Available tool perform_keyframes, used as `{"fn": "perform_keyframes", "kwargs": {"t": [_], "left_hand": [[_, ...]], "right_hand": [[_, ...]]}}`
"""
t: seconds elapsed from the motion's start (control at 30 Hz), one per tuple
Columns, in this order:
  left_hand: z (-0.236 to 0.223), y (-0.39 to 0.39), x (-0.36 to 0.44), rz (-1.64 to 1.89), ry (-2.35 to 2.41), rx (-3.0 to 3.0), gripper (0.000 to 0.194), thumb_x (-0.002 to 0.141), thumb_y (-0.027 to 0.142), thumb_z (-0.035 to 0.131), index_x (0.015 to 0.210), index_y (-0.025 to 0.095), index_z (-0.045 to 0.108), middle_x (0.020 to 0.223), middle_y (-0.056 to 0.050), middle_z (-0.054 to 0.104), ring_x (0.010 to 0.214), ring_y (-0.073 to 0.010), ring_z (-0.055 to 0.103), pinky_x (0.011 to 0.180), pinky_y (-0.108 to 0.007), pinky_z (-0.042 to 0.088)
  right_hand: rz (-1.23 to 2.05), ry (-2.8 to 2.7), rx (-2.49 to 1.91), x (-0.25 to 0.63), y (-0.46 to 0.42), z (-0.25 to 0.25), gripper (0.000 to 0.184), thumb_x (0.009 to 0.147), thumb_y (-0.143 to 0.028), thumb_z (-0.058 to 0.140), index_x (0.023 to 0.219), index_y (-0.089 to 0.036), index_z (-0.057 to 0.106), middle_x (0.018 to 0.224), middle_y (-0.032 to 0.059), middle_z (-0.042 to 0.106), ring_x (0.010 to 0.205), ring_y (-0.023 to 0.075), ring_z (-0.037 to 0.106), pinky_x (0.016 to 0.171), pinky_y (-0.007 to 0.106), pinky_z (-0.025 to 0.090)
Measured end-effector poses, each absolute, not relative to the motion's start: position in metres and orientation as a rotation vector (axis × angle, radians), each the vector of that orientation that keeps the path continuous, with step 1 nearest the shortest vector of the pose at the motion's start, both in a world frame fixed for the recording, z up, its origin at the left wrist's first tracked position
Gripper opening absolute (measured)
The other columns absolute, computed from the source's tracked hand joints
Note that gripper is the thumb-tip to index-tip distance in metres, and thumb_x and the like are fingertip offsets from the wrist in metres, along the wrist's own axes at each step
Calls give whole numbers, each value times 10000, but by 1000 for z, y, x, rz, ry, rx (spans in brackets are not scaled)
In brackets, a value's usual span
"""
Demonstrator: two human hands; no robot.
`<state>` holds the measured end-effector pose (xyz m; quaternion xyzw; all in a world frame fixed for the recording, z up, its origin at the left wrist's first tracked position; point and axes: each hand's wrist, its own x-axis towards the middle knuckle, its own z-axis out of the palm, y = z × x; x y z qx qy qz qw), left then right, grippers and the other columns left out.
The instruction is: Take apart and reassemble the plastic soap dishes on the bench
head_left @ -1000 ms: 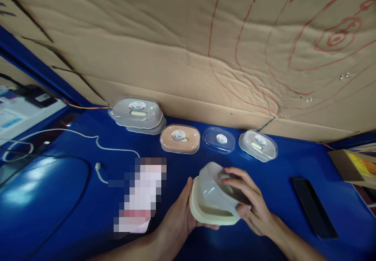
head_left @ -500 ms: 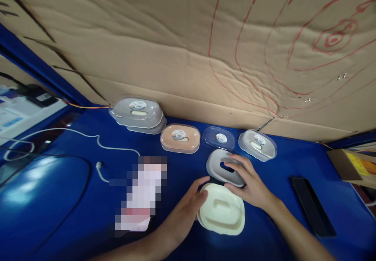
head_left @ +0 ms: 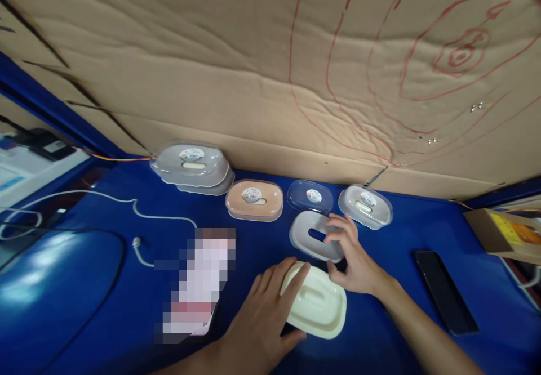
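Note:
A cream oval tray lies flat on the blue table near me. My left hand rests on its left edge, fingers stretched over the rim and thumb under the near side. Just behind it lies a grey oval insert with a slot in its middle. My right hand hovers at the insert's right end, fingers spread and apart, holding nothing.
Along the cardboard wall stand a stack of grey lidded boxes, a pink lidded box, a clear lid and a white lidded box. A black phone lies right; a white cable runs left.
The grey insert was lifted off the cream tray and set down behind it. My right hand has let go of it and opened; my left hand moved onto the tray.

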<state>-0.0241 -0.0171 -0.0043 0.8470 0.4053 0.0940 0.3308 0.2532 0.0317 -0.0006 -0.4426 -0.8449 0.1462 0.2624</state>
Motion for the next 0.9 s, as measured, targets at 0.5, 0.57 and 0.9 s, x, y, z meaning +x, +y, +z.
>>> {"fn": "perform_keyframes", "kwargs": {"t": [0.5, 0.57, 0.9], "left_hand": [[0, -16, -19, 397, 1080, 2498, 908, 745, 141, 694, 1598, 277, 414, 1649, -179, 444, 1453, -416, 482, 1132, -667, 374], [2, -15, -18, 408, 1073, 2506, 863, 759, 96, 645, 1575, 288, 438, 1633, -158, 470, 1456, -387, 487, 1142, -654, 368], [5, -12, -19, 413, 1045, 2501, 721, 869, 120, 617, 1554, 281, 458, 1608, -140, 508, 1450, -353, 496, 1130, -604, 407]], "right_hand": [[172, -2241, -1204, 258, 25, 15, 419, 864, -116, 583, 1250, -256, 502, 1408, 140, 496, 1442, 374, 452, 1165, 638, 376], [43, -2247, -1317, 274, 17, 36, 354, 937, -160, 588, 1269, -274, 545, 1420, 125, 542, 1395, 356, 508, 1140, 600, 411], [-227, -1667, -2464, 411, -86, -1, 776, 925, -749, 485, 1558, -308, 397, 1595, 237, 463, 1417, 542, 503, 1024, 749, 461]]}}
